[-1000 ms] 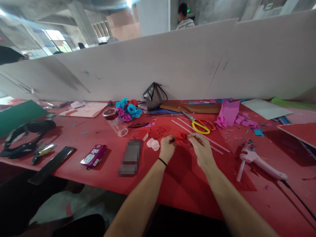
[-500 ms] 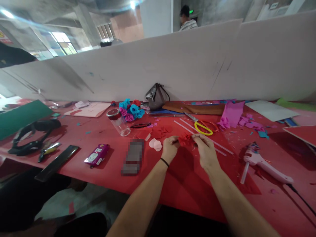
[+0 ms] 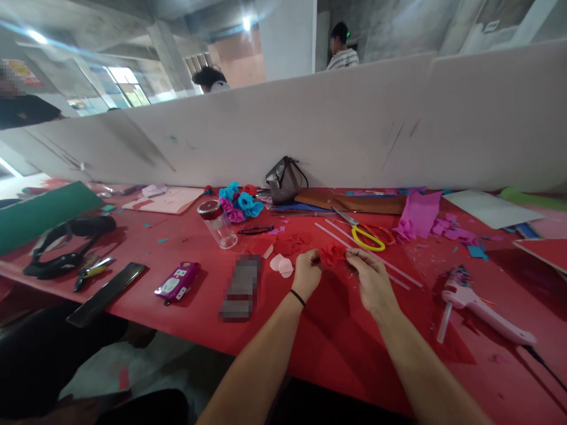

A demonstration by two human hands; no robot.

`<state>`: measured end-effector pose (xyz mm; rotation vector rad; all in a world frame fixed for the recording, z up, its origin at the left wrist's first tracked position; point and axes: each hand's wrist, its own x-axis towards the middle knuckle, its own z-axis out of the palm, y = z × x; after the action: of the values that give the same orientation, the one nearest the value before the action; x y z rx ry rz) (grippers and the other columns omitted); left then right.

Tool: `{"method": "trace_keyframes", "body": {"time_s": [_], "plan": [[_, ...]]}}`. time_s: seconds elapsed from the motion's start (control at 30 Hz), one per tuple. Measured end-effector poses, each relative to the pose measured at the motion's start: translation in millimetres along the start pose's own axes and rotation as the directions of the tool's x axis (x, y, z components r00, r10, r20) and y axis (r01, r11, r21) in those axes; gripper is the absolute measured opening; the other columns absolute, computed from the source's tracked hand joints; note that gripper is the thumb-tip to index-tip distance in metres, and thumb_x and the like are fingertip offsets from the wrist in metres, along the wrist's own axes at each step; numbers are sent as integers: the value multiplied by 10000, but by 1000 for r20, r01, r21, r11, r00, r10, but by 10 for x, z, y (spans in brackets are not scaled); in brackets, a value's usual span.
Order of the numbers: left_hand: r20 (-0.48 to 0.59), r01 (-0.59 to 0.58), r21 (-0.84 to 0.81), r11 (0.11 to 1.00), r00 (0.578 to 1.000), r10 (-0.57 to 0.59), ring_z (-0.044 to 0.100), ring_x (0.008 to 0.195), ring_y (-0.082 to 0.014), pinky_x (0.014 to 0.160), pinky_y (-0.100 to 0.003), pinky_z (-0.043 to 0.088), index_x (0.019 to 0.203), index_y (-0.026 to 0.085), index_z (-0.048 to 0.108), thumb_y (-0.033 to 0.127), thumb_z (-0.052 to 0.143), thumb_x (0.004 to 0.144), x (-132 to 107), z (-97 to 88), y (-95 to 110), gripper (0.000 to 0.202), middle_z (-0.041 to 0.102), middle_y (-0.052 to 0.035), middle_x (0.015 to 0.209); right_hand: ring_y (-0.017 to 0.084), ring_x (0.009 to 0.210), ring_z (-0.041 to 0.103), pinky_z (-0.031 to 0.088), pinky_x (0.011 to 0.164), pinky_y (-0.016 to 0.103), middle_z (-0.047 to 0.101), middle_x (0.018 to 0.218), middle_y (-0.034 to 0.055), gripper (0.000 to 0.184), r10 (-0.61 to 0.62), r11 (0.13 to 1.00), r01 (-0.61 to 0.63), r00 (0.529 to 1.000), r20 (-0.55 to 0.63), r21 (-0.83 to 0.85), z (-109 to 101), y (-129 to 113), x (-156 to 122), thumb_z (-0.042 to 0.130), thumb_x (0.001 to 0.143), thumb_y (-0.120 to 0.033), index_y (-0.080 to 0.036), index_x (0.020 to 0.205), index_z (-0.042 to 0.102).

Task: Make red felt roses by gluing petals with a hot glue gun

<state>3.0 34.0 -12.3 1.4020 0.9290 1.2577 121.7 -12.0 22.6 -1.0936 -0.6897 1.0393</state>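
Between my two hands is a red crepe-paper flower [image 3: 334, 254], held just above the red table. My left hand [image 3: 307, 274] pinches its left edge, fingers curled in. On the opposite side my right hand [image 3: 368, 276] grips the petals between thumb and fingertips. Red paper pieces [image 3: 290, 243] and pale pink paper petals [image 3: 282, 265] lie beside my left hand. Behind my right hand are scissors with yellow handles [image 3: 367, 238] and clear glue sticks [image 3: 401, 276]. A red paper sheet [image 3: 336, 330] spreads under my forearms.
A pink glue gun [image 3: 482, 310] with a cord lies at right. Blue and pink paper flowers [image 3: 241, 202], a glass jar [image 3: 218, 224] and a dark pouch [image 3: 286, 180] stand at the back. Leftward are a phone [image 3: 241, 288], a purple case [image 3: 178, 282] and a black headset [image 3: 66, 245].
The view has tilted slightly up, so everything sits a little lower. Both hands stay on the red flower with only small finger shifts. A head now shows behind the partition.
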Motion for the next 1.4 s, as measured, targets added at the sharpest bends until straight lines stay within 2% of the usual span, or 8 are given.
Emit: {"method": "trace_keyframes", "body": {"time_s": [0.3, 0.47, 0.63, 0.83, 0.9, 1.07, 1.23, 1.4], "plan": [[18, 63, -80, 995, 998, -62, 553, 608, -152, 668, -290, 468, 582, 154, 646, 327, 705, 610, -40, 31, 88, 185, 618, 0, 563, 148, 576, 526, 400, 544, 272, 644, 662, -8, 184, -16, 1000, 16, 997, -78, -5, -36, 96, 54, 682, 561, -337, -221, 703, 667], [-111, 49, -204, 978, 991, -73, 505, 622, -112, 665, -248, 435, 651, 158, 603, 385, 708, 625, -37, 11, 94, 252, 579, 15, 610, 139, 619, 513, 413, 606, 278, 569, 690, -43, 344, -206, 968, 207, 978, 21, -143, -41, 112, 52, 685, 623, -308, -259, 961, 642], [-182, 38, -270, 962, 979, -89, 458, 650, -83, 660, -204, 402, 718, 167, 547, 379, 733, 625, -92, -31, 110, 297, 532, 34, 674, 161, 553, 448, 399, 630, 324, 499, 581, -43, 344, -367, 721, 467, 884, 290, -512, -100, 165, 34, 624, 718, -337, -265, 1052, 662], [-55, 115, -218, 969, 990, -130, 453, 615, -70, 631, -201, 397, 730, 161, 563, 300, 848, 462, -182, -23, 95, 415, 534, 50, 659, 239, 695, 584, 433, 702, 374, 669, 750, 48, 316, -450, 392, 595, 789, 418, -701, -207, 229, 88, 547, 770, -325, -269, 1046, 690], [-57, 136, -189, 973, 987, -149, 448, 571, -77, 606, -221, 391, 649, 151, 555, 340, 833, 493, -166, -47, 54, 370, 515, 52, 582, 249, 755, 615, 449, 758, 391, 708, 823, 66, 244, -487, 370, 628, 759, 432, -685, -235, 223, 114, 536, 796, -331, -265, 952, 712], [-327, 83, -118, 990, 938, -118, 450, 564, -87, 593, -228, 372, 601, 159, 530, 388, 745, 618, -93, -175, -15, 314, 505, 52, 556, 235, 722, 628, 486, 717, 365, 716, 794, 91, 288, -660, 419, 584, 722, 208, -695, -270, 208, 155, 504, 847, -420, -210, 838, 701], [-160, 9, -23, 1000, 987, -12, 476, 628, -102, 658, -242, 401, 653, 168, 523, 419, 618, 764, -101, -140, -28, 291, 529, 30, 627, 219, 718, 648, 485, 715, 336, 726, 800, 70, 236, -472, 240, 697, 692, 546, -676, -207, 304, 100, 477, 855, -299, -222, 859, 700], [-112, -52, 19, 998, 992, 54, 407, 530, -87, 581, -233, 384, 670, 179, 497, 397, 524, 846, -101, -88, -27, 282, 530, 27, 604, 215, 710, 651, 481, 686, 322, 725, 807, 66, 234, -453, 261, 586, 776, 438, -768, -218, 332, 113, 468, 851, -289, -225, 902, 687]]}}
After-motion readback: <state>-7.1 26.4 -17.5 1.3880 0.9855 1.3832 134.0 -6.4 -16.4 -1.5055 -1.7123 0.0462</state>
